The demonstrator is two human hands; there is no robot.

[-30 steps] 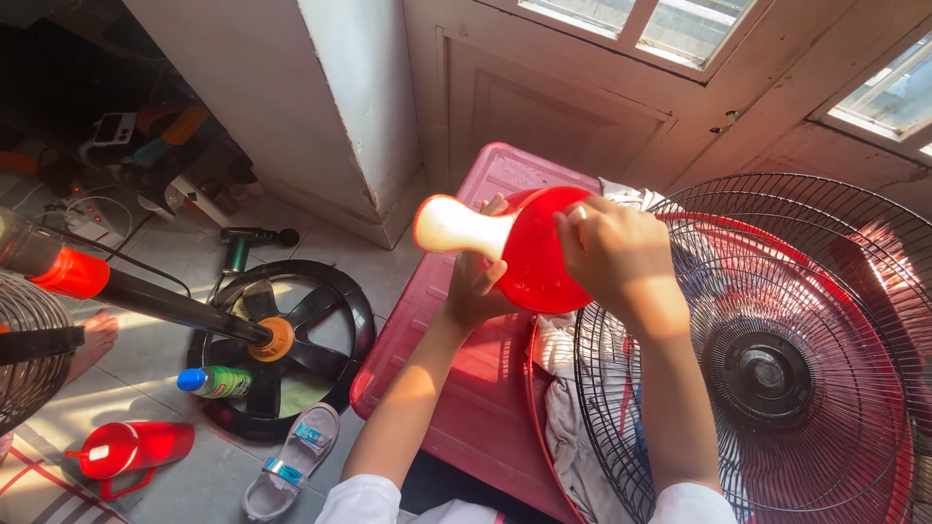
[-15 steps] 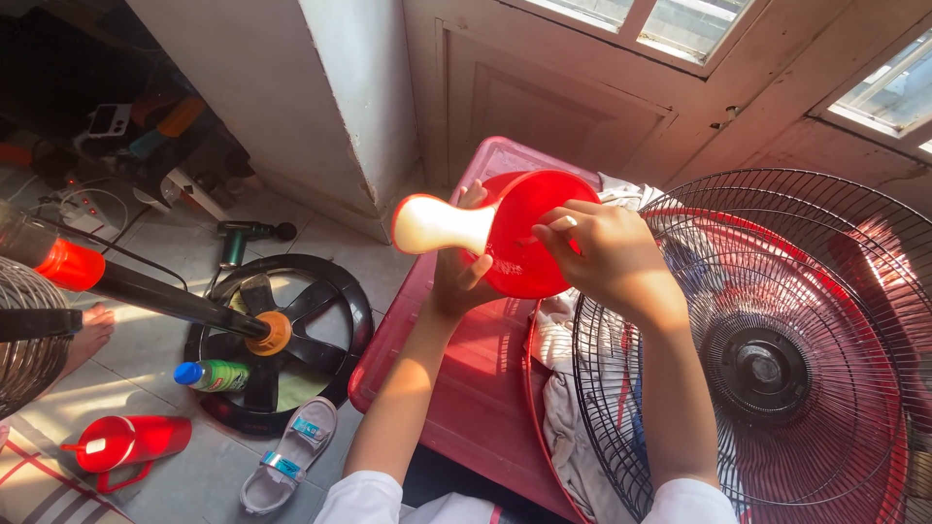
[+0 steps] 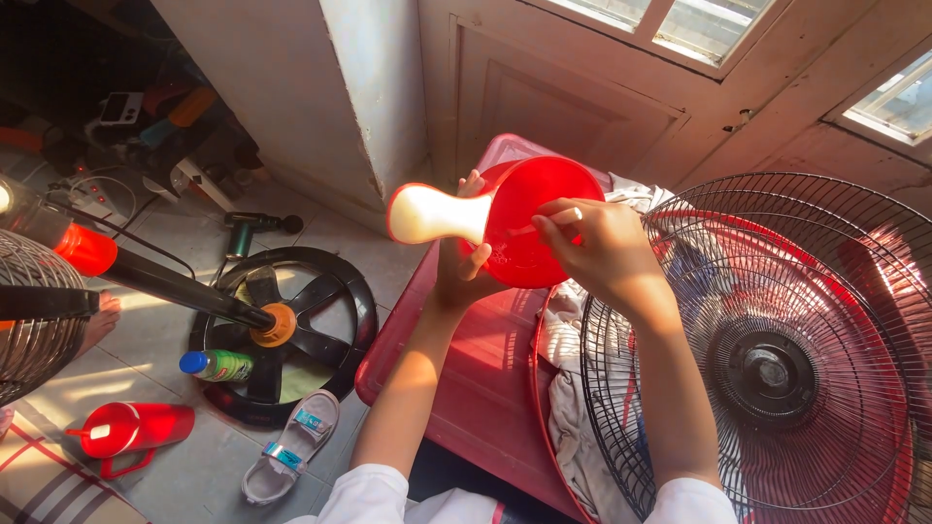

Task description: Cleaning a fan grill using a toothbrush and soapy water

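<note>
My left hand [image 3: 464,272] holds up a red round plastic fan part [image 3: 532,223] with a white paddle-shaped piece [image 3: 432,213] sticking out to its left. My right hand [image 3: 592,247] rests on the right side of that red part, fingers curled against its face. Both hands are above a red plastic box lid [image 3: 485,369]. A black wire fan guard [image 3: 777,349] with a red rim lies to the right, under my right forearm.
A crumpled white cloth [image 3: 568,417] lies beneath the guard. On the tiled floor to the left are a black round fan base [image 3: 320,330] with a pole [image 3: 165,286], a green bottle [image 3: 218,366], a red jug [image 3: 131,432], a sandal [image 3: 286,451] and a bare foot [image 3: 97,325].
The red part has turned so its open face points more toward me and moved slightly left. My right hand has slid from its top to its right side.
</note>
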